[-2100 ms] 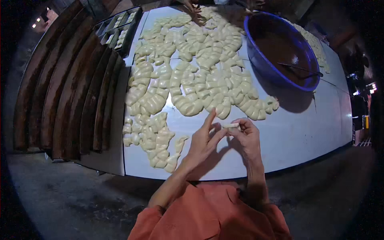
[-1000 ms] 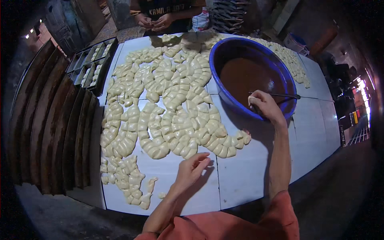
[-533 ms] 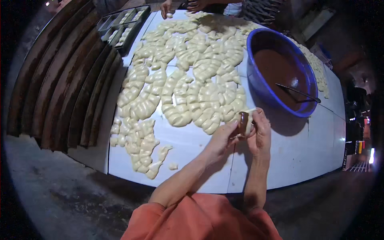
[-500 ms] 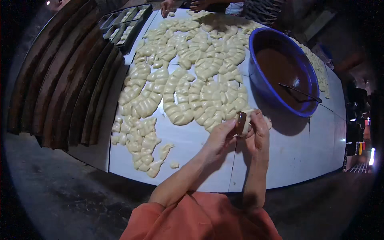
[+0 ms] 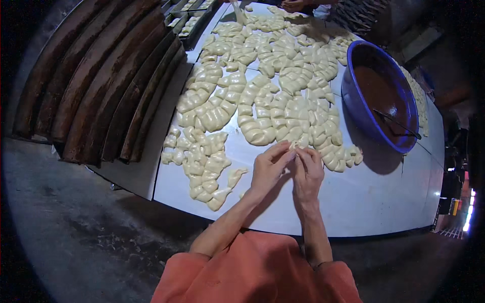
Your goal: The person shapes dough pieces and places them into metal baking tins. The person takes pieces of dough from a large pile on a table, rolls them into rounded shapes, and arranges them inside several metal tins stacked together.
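My left hand (image 5: 271, 165) and my right hand (image 5: 307, 174) meet over the near middle of the white table, fingertips bent inward. Both pinch a small piece of pale dough (image 5: 294, 145), which shows only as a scrap above the fingers; the rest is hidden by them. Just beyond lie many soft, cream-coloured pieces of dough (image 5: 283, 113), pressed against each other in rows. A smaller group of dough pieces (image 5: 204, 169) sits to the left of my left hand.
A blue basin (image 5: 348, 86) of brown paste stands on the right, a dark utensil (image 5: 396, 122) resting in it. Long curved brown troughs (image 5: 101, 96) lie stacked on the left. Behind them are dark trays (image 5: 191, 25) with dough. At the far edge a co-worker's hand (image 5: 293, 5) shows.
The brown paste that showed on the dough between my hands is out of sight now. My fingers have closed together over the piece. The whole view has shifted, with the table appearing farther right.
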The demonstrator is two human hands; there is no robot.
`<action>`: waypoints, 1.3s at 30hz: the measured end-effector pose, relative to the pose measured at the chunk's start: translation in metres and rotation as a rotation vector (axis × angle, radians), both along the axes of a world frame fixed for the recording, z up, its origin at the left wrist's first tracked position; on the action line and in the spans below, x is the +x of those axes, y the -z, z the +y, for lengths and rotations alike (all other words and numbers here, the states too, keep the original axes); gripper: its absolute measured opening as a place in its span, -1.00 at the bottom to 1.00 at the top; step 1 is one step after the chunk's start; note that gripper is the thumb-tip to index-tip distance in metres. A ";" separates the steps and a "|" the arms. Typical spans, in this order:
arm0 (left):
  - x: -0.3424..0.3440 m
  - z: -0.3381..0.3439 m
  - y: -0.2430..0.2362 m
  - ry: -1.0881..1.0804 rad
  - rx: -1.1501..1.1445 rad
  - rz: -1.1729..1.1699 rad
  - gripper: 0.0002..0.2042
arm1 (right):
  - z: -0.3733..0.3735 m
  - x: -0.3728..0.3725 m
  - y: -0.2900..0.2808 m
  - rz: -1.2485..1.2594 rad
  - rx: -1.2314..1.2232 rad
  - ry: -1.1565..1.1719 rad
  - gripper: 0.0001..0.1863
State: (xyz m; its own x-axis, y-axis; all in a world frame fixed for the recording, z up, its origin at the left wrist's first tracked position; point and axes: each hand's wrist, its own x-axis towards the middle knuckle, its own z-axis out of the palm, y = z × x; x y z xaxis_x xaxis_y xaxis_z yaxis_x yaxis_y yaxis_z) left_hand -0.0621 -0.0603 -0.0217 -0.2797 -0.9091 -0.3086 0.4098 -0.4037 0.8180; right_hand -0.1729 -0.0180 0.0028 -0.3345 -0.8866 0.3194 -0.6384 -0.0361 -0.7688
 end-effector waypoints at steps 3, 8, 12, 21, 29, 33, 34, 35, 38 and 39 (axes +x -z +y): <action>0.000 -0.011 0.007 0.034 -0.063 -0.041 -0.67 | -0.004 0.002 0.005 -0.550 0.168 0.043 -0.79; 0.025 -0.042 -0.010 0.339 0.073 -0.097 -0.68 | 0.003 0.002 -0.020 -1.014 0.319 -0.031 -0.65; 0.027 -0.036 -0.023 0.272 0.037 -0.030 -0.70 | 0.012 -0.010 -0.013 -0.664 0.263 -0.254 -0.58; 0.037 -0.021 -0.020 0.393 -0.074 0.026 -0.78 | 0.002 0.021 0.012 -0.513 -0.147 0.046 -0.75; 0.032 0.000 -0.017 0.379 -0.285 -0.348 -0.69 | 0.001 0.005 0.024 -0.416 -0.024 0.147 -0.80; 0.040 -0.002 -0.016 0.439 -0.159 -0.343 -0.65 | 0.016 0.010 -0.006 -0.527 0.130 0.068 -0.81; 0.041 0.003 -0.013 0.422 -0.150 -0.355 -0.65 | 0.020 0.020 -0.018 -0.460 0.051 0.021 -0.83; 0.037 0.011 -0.009 0.359 -0.207 -0.324 -0.63 | 0.029 0.012 -0.013 -0.190 0.039 -0.153 -0.80; 0.048 0.019 -0.024 0.428 -0.151 -0.466 -0.56 | 0.053 0.003 -0.006 -0.267 0.191 -0.200 -0.78; 0.051 0.023 -0.029 0.405 -0.268 -0.635 -0.54 | 0.054 0.002 -0.011 -0.253 0.307 -0.161 -0.77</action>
